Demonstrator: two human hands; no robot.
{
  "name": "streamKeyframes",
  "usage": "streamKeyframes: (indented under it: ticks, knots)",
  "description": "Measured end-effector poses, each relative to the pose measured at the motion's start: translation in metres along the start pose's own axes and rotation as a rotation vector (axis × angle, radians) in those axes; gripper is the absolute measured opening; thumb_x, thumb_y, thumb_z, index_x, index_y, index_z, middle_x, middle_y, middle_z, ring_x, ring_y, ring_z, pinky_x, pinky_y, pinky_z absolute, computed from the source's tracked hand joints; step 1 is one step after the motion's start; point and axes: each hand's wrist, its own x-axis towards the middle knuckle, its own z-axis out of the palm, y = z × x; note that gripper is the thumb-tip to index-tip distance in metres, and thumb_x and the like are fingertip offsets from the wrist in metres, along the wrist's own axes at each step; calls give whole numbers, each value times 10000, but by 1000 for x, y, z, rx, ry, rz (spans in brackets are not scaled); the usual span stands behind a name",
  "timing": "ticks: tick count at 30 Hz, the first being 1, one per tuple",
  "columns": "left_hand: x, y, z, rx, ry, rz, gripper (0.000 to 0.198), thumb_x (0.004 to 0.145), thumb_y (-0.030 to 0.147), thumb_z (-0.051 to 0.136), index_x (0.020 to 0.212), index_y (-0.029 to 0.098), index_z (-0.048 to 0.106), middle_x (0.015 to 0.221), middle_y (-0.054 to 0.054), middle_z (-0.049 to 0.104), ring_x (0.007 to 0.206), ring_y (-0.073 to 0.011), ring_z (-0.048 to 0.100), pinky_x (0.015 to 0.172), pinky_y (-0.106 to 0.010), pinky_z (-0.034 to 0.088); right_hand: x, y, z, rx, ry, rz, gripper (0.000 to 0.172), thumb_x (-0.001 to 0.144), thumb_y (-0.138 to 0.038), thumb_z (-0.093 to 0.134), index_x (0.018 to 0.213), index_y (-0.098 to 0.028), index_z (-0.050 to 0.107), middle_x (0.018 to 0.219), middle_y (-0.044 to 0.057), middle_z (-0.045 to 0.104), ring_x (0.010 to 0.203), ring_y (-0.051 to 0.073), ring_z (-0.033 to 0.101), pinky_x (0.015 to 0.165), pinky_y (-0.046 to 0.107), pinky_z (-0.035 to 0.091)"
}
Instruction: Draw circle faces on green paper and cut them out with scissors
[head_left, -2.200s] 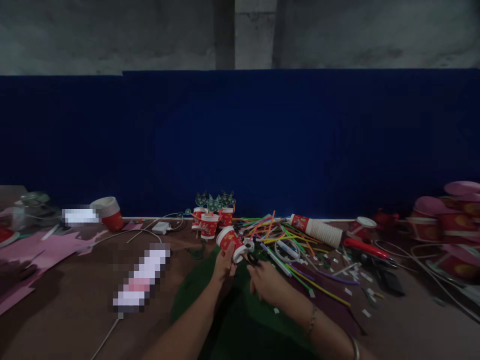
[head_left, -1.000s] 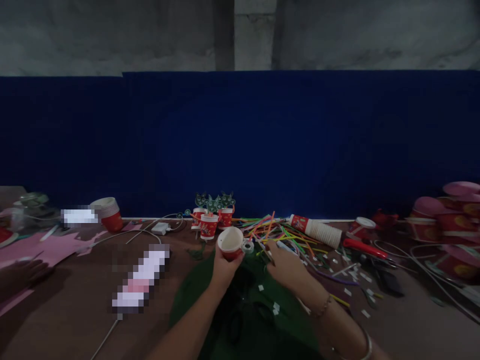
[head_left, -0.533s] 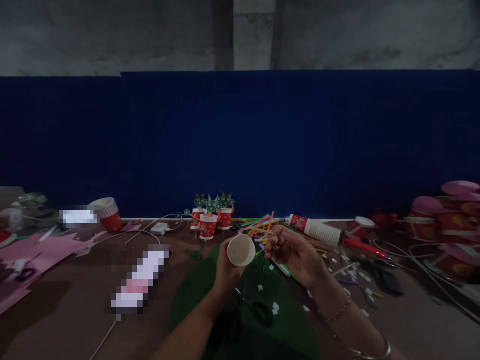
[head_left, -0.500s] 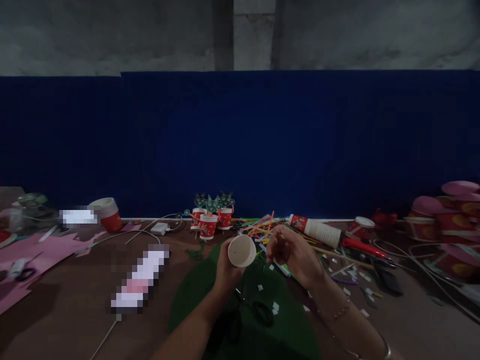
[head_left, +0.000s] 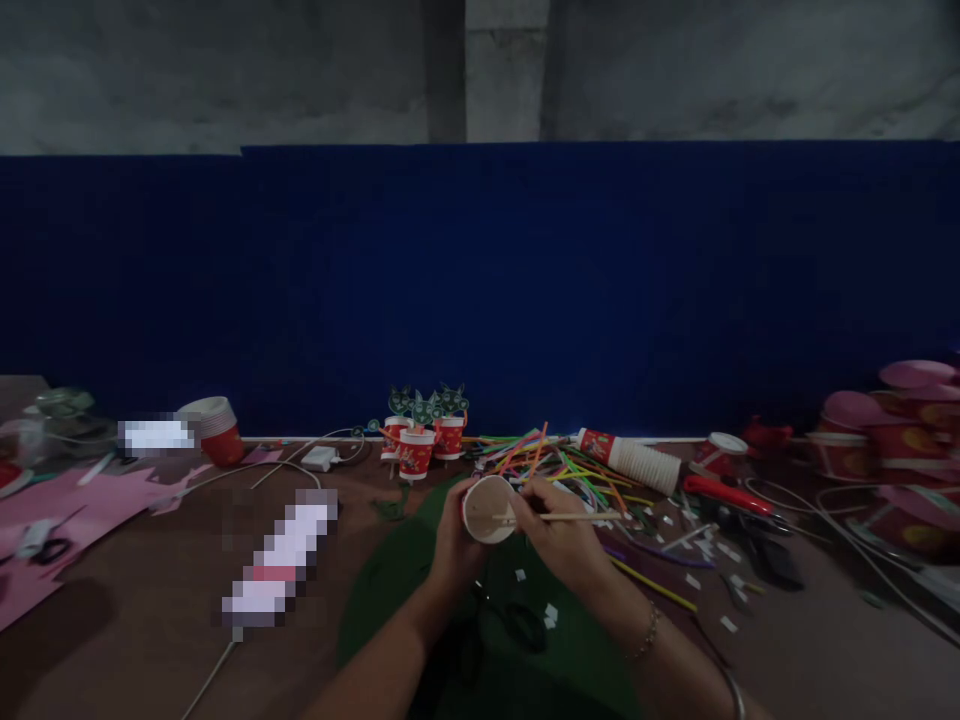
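Note:
My left hand (head_left: 452,535) is wrapped round a paper cup (head_left: 487,500), its pale inside tilted toward me. My right hand (head_left: 559,530) pinches a thin wooden chopstick (head_left: 577,517). The chopstick lies nearly level, with its tip inside the cup's mouth and its other end sticking out to the right. Below both hands, black-handled scissors (head_left: 525,627) rest on a dark green sheet (head_left: 397,600). Small white paper squares (head_left: 551,615) are scattered beside the scissors.
Red cups with green figures (head_left: 416,452) stand behind my hands. Colored pipe cleaners (head_left: 536,455) and a toppled stack of cups (head_left: 645,465) lie to their right. A red-handled tool (head_left: 727,494) lies farther right. Pink sheets (head_left: 97,510) and upright stacked cups (head_left: 214,430) are leftward.
My right hand has picked up the wooden chopstick and moved left and down to the cup, bringing its tip inside. A yellow pipe cleaner now lies nearer my right wrist.

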Motion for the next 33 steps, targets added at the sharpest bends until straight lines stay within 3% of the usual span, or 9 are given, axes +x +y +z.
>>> streamKeyframes:
  ticks: [8,19,29,33]
  knots:
    - [0,0,0,-13,-2,4,518,640,184,698,1114,184,488,1079,-96,592,965,-231,586,833,-367,463,-2,-1,0,-130,35,-69,283,878,-342,446,643,-191,491,560,-4,568,523,126,514,515,219,333]
    - [-1,-1,-1,36,-25,42,544,647,201,709,1132,193,461,1080,-94,575,958,-231,582,820,-364,469,-3,1,1,-153,-12,-92,275,898,-321,409,663,-195,477,569,-7,558,527,125,516,506,220,328]
    - [-6,-9,-2,29,-145,99,591,646,207,709,1166,213,428,1120,-97,536,992,-243,560,842,-397,461,-3,1,5,-153,-49,-75,256,897,-325,427,686,-195,491,589,-7,569,528,131,524,504,230,340]
    - [-7,-8,1,26,-109,46,577,637,213,711,1149,209,445,1098,-94,558,960,-239,575,817,-388,471,-8,-3,-3,-143,83,-119,195,858,-342,511,740,-188,534,604,-9,568,553,128,523,536,227,354]
